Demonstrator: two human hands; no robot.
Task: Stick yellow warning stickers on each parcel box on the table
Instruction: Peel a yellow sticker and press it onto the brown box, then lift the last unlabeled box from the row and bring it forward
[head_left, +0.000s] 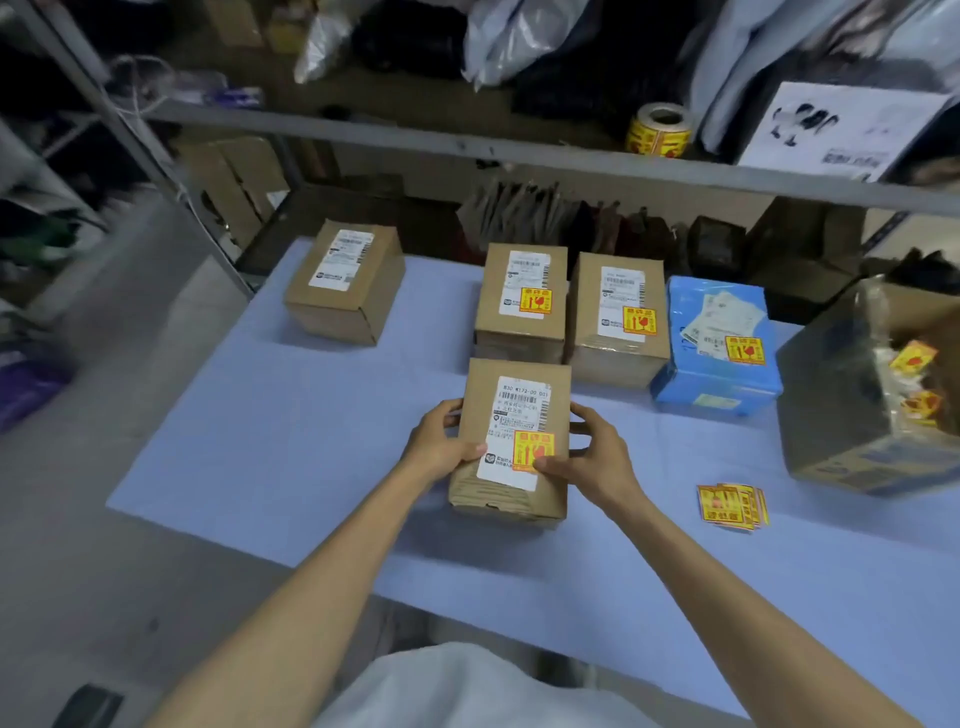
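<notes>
Bench (291, 441), covered in a pale blue sheet, with a metal shelf behind.

Large plastic-wrapped carton (852, 415) at the right edge, with yellow stickers on its side.

Blue parcel (717, 384) just left of it, yellow sticker on top.

Two brown boxes side by side mid-bench, middle box (519, 312) and its neighbour (615, 322). Each carries a yellow sticker over a white label.

Far-left box (343, 291) stands apart, white label on top.

Near box (511, 415) sits in front of the pair.

- Left grip (441, 441) clasps its left side, thumb on top.
- Right grip (592, 457) clasps its right side, thumb on the warning sticker (532, 449) at the label's lower right corner.

Sticker roll (660, 130) on the shelf.

Loose sticker stack (732, 506) lies on the bench, right of the near box.
</notes>
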